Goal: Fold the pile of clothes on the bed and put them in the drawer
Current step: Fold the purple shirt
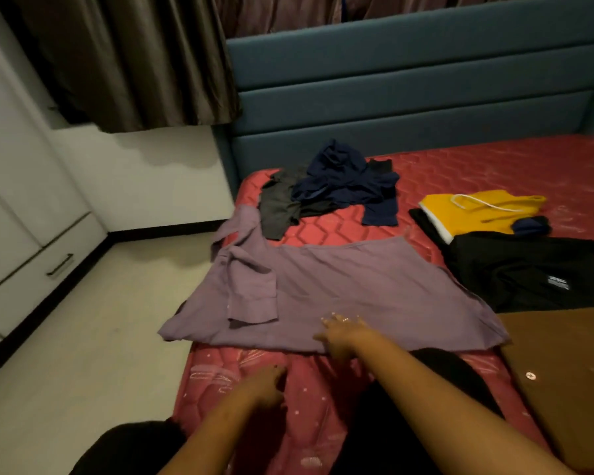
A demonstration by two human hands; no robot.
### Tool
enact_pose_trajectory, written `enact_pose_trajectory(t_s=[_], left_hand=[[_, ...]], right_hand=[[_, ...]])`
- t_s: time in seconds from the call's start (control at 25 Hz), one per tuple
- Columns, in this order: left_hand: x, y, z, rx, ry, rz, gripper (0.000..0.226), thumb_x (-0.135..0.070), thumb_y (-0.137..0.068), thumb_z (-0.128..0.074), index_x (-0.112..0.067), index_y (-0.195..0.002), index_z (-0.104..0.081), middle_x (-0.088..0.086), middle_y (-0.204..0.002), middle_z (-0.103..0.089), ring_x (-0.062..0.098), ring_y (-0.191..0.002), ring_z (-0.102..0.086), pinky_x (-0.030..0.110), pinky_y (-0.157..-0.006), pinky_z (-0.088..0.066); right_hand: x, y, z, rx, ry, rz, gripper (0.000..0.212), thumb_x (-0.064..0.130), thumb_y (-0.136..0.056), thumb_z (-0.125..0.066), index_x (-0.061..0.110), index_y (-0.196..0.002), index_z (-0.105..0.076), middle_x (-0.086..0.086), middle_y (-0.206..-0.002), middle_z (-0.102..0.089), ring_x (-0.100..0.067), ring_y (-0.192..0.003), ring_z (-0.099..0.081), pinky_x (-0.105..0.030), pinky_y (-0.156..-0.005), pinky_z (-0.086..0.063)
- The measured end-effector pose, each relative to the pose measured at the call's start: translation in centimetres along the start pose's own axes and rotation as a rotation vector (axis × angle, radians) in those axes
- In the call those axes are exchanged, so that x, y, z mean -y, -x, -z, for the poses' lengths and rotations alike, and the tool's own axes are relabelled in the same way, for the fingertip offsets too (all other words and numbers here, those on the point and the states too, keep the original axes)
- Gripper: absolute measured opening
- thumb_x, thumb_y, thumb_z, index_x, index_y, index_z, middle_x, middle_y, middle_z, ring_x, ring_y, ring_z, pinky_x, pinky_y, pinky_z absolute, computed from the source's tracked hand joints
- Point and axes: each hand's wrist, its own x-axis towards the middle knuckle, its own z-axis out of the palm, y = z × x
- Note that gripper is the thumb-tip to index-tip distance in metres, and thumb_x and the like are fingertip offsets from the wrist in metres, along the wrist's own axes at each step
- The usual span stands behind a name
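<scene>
A purple long-sleeved shirt (340, 293) lies spread flat across the red mattress (494, 166), one sleeve folded in over its left part. My right hand (343, 334) rests on the shirt's near hem with fingers spread. My left hand (264, 385) hovers over the bare mattress just below the hem, fingers relaxed and holding nothing. Behind the shirt sits a pile of unfolded dark blue and grey clothes (333, 190). At the right lie a folded yellow garment (477, 210), a folded black garment (528, 269) and a brown garment (563, 371).
A white cabinet with a drawer and dark handle (59, 265) stands at the left across the pale floor (100, 337). The blue padded headboard (408, 97) backs the bed; dark curtains (134, 63) hang above. The shirt's left edge overhangs the mattress side.
</scene>
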Motion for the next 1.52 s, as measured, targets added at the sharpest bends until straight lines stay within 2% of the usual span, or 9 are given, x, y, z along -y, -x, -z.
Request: enact_pose_trajectory(t_s=[0.24, 0.4, 0.68, 0.84, 1.04, 1.2, 1.32, 1.44, 1.52], left_hand=[[10.2, 5.1, 1.7, -0.243, 0.622, 0.27, 0.047, -0.018, -0.086, -0.059, -0.015, -0.133, -0.054, 0.008, -0.122, -0.063, 0.022, -0.102, -0.062, 0.025, -0.087, -0.046], [14.1, 4.7, 2.0, -0.342, 1.162, 0.474, 0.043, -0.007, -0.092, -0.049, -0.015, -0.134, -0.045, 0.008, -0.079, -0.06, 0.016, -0.057, -0.052, 0.022, -0.05, -0.043], [18.2, -1.5, 5.4, -0.527, 1.642, 0.467, 0.056, -0.029, -0.095, -0.058, -0.041, -0.139, -0.026, 0.004, -0.116, -0.058, 0.028, -0.096, -0.061, 0.028, -0.061, -0.048], [21.0, -5.2, 6.5, -0.619, 1.552, 0.532, 0.023, -0.022, -0.095, -0.059, -0.009, -0.113, -0.057, 0.014, -0.112, -0.061, 0.035, -0.097, -0.064, 0.034, -0.062, -0.056], [23.9, -6.0, 6.6, -0.826, 1.367, 0.694, 0.018, -0.024, -0.095, -0.058, -0.014, -0.079, -0.059, 0.017, -0.102, -0.066, 0.034, -0.091, -0.064, 0.043, -0.085, -0.055], [22.1, -4.3, 6.2, -0.936, 0.815, 0.69, 0.026, -0.015, -0.097, -0.049, -0.008, -0.122, -0.054, 0.018, -0.13, -0.054, 0.036, -0.115, -0.052, 0.04, -0.091, -0.046], [18.9, -3.5, 5.9, -0.754, 0.203, 0.514, 0.058, -0.034, -0.097, -0.049, -0.026, -0.148, -0.022, 0.008, -0.161, -0.005, 0.036, -0.146, -0.005, 0.056, -0.111, -0.021], [14.1, -3.7, 4.3, -0.53, 0.093, 0.236, 0.062, -0.042, -0.099, -0.04, -0.03, -0.153, -0.011, 0.0, -0.162, 0.008, 0.027, -0.148, 0.008, 0.054, -0.115, -0.01], [12.8, -4.4, 2.5, -0.367, 0.16, 0.148, 0.065, -0.044, -0.098, -0.042, -0.029, -0.153, -0.011, -0.001, -0.162, 0.004, 0.025, -0.148, 0.006, 0.055, -0.116, -0.011]], right_hand=[[7.3, -2.8, -1.6, -0.033, -0.074, 0.134, 0.066, 0.029, -0.095, -0.049, 0.029, -0.153, -0.017, -0.005, -0.162, 0.0, -0.029, -0.148, -0.001, -0.051, -0.118, -0.016], [10.0, -5.4, -1.3, -0.064, -0.083, 0.168, 0.081, 0.02, -0.089, -0.056, 0.023, -0.154, -0.009, 0.001, -0.162, 0.001, -0.021, -0.149, -0.002, -0.049, -0.118, -0.016], [14.4, -12.8, 1.8, -0.16, -0.122, 0.254, 0.084, 0.035, -0.094, -0.052, 0.021, -0.154, 0.005, -0.001, -0.162, 0.001, -0.02, -0.148, -0.01, -0.037, -0.12, -0.014], [16.1, -16.0, 2.2, -0.214, -0.16, 0.281, 0.095, 0.06, -0.087, -0.051, 0.035, -0.15, 0.015, 0.008, -0.161, 0.006, -0.022, -0.142, -0.025, -0.04, -0.114, -0.023], [18.5, -17.6, 1.3, -0.278, -0.144, 0.352, 0.082, 0.064, -0.09, -0.04, 0.045, -0.146, 0.016, 0.018, -0.154, 0.018, -0.019, -0.143, -0.024, -0.04, -0.109, -0.023], [17.7, -16.8, 1.5, -0.215, -0.074, 0.39, 0.074, 0.059, -0.094, -0.037, 0.043, -0.149, 0.01, 0.015, -0.159, 0.007, -0.016, -0.148, -0.004, -0.043, -0.116, -0.012], [15.4, -14.8, 1.6, -0.206, -0.122, 0.415, 0.071, 0.054, -0.096, -0.039, 0.042, -0.149, 0.007, 0.008, -0.161, -0.008, -0.015, -0.147, -0.012, -0.039, -0.118, -0.01], [12.9, -12.9, 1.4, -0.34, -0.167, 0.29, 0.068, 0.052, -0.095, -0.041, 0.049, -0.149, 0.0, 0.002, -0.147, -0.041, -0.022, -0.13, -0.043, -0.038, -0.104, -0.035], [11.7, -12.5, 1.7, -0.413, -0.189, 0.169, 0.06, 0.049, -0.095, -0.044, 0.053, -0.146, -0.012, 0.001, -0.142, -0.043, -0.024, -0.122, -0.047, -0.037, -0.098, -0.041]])
